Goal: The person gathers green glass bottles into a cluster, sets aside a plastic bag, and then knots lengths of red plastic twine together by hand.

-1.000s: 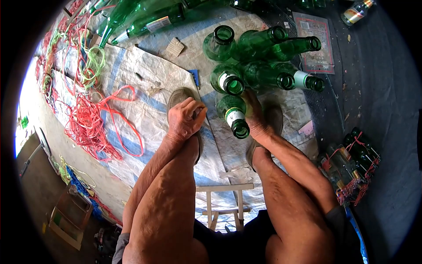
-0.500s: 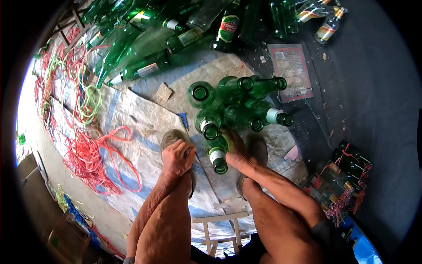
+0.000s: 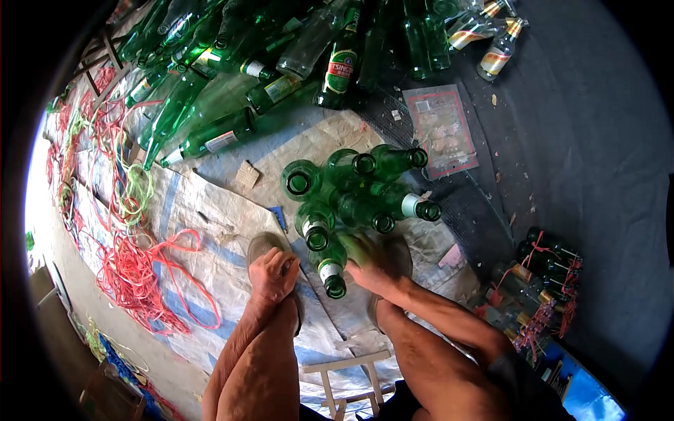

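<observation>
Several green glass bottles stand upright in a tight cluster (image 3: 356, 208) on the ground sheet, between and beyond my feet. The nearest green bottle (image 3: 331, 261) has a white neck label, and my right hand (image 3: 375, 270) is around its lower right side, thumb towards me. Those fingers are blurred and partly behind the glass. My left hand (image 3: 274, 276) is closed in a loose fist above my left shoe (image 3: 263, 245), apart from the bottles. Whether it holds anything is hidden.
A heap of lying bottles (image 3: 225, 130) fills the far side. Tangled pink twine (image 3: 133, 277) lies at left. Tied bottles (image 3: 551, 263) are at right, above a blue box (image 3: 586, 393). A clear printed plastic sheet (image 3: 441, 130) lies beyond the cluster. A wooden stool frame (image 3: 347, 363) is below.
The whole view has shifted, so the scene sits lower and further left. My right hand stays beside the nearest bottle, with its fingers slightly shifted. My left hand stays closed.
</observation>
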`<state>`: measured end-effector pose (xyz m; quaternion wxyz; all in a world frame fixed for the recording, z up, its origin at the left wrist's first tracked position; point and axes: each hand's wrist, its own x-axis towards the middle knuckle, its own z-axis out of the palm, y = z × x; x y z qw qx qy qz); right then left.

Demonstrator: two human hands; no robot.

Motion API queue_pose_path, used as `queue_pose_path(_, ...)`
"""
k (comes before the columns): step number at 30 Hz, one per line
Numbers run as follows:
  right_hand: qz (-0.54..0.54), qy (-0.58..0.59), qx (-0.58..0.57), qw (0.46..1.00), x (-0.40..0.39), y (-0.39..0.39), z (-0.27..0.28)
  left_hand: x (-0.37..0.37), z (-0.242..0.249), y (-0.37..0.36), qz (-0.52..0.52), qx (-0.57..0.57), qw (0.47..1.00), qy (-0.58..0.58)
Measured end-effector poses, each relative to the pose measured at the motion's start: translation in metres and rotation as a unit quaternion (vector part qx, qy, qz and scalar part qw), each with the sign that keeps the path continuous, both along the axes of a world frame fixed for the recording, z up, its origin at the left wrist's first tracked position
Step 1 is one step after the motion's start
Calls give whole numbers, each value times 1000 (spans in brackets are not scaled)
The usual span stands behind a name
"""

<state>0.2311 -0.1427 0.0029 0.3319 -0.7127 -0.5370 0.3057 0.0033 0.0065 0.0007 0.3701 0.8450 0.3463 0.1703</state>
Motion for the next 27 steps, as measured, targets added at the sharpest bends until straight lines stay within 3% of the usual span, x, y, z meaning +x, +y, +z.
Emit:
queue_pose_path(3, 5, -17, -29, 999, 25, -18, 11, 0, 2, 1, 0, -10, 1000, 1)
queue_pose_path(4, 15, -84, -10, 996, 39, -20, 11, 1, 2, 1, -1, -9, 1000, 1)
queue_pose_path(8, -137, 29, -80, 987, 89, -40, 12, 0, 2, 3, -3, -5, 1000, 3)
queue_pose_path(10, -183, 7, -58, 981, 128, -48, 0, 0, 2, 4, -6, -2, 1000, 4)
queue_pose_path(12, -205, -106, 28, 973, 169, -47, -19, 1, 4, 6, -13, 4, 1000, 4)
queue_pose_path(15, -268, -4, -54, 962, 215, -12, -11, 2, 5, 8, -17, 3, 1000, 5)
queue_pose_path(16, -237, -8, -23, 971, 228, 6, -10, 2, 6, 9, -19, 4, 1000, 5)
queue_pose_path(20, -242, 162, -63, 955, 252, 102, 9, 3, 5, 10, -15, 11, 1000, 7)
queue_pose_path(27, -248, 209, -71, 943, 287, 234, -18, 6, 5, 14, -18, 10, 1000, 1)
